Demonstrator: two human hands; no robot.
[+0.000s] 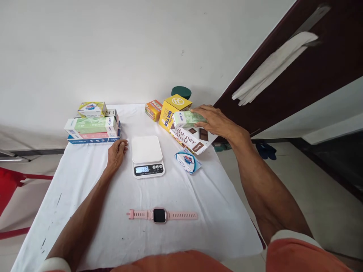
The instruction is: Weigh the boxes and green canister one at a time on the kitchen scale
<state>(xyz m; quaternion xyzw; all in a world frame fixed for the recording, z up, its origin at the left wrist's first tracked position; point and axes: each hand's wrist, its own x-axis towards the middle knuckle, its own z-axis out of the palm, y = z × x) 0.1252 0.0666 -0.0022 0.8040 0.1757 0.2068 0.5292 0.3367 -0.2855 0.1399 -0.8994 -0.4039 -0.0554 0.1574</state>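
Observation:
My right hand (212, 119) grips a green-and-white carton (184, 119), thumb along its near side and fingers over the far side. That carton lies on top of a white and brown "Su-per Meal" box (188, 140). My left hand (116, 153) rests on the table beside a stack of boxes, fingers curled in, with nothing visible in them. Between my hands stands a white kitchen scale (146, 149), its platform bare and its lit display seeming to read 363. In the stack are a yellow-green soap box (91, 108), another green carton (90, 124) and a blue box (90, 140) at the bottom.
A blue-and-white soap box (188, 161) sits right of the scale. Behind are a yellow "WATER" box (167, 115), a small orange box (153, 110) and a dark green round lid (181, 92). A pink smartwatch (159, 215) lies nearest me. A red chair (11, 189) stands left.

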